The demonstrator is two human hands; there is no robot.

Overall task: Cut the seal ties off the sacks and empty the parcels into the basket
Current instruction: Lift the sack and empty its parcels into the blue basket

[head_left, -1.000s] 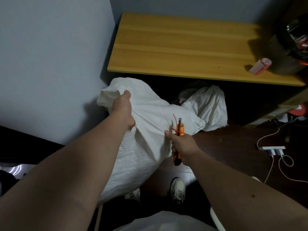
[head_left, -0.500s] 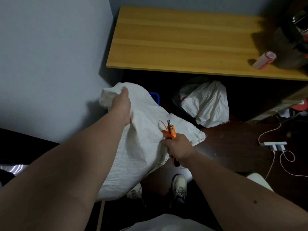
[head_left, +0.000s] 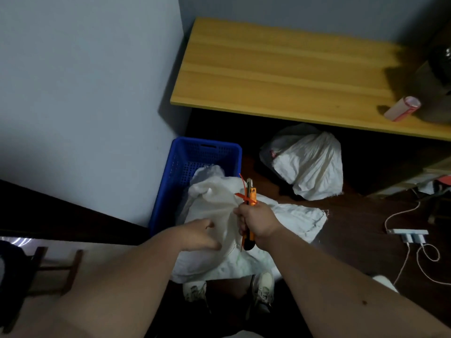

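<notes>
White woven sack (head_left: 244, 230) is now lying slumped low over the near corner of the blue basket (head_left: 185, 172), where half a second ago the left hand was holding its top corner high; that suggests the tipping is ending and the parcels are dropping in, though only a pale bundle (head_left: 210, 172) is showing inside. The left hand (head_left: 200, 234) is reaching forward, fingers loosely spread on the cloth, gripping nothing. Just right of it, the right hand (head_left: 255, 222) is clenching an orange utility knife (head_left: 251, 193) upright, with the cut orange seal tie (head_left: 244, 194) pinched against it. A second sack (head_left: 310, 164) is waiting beyond the right hand, under the table (head_left: 280, 69).
</notes>
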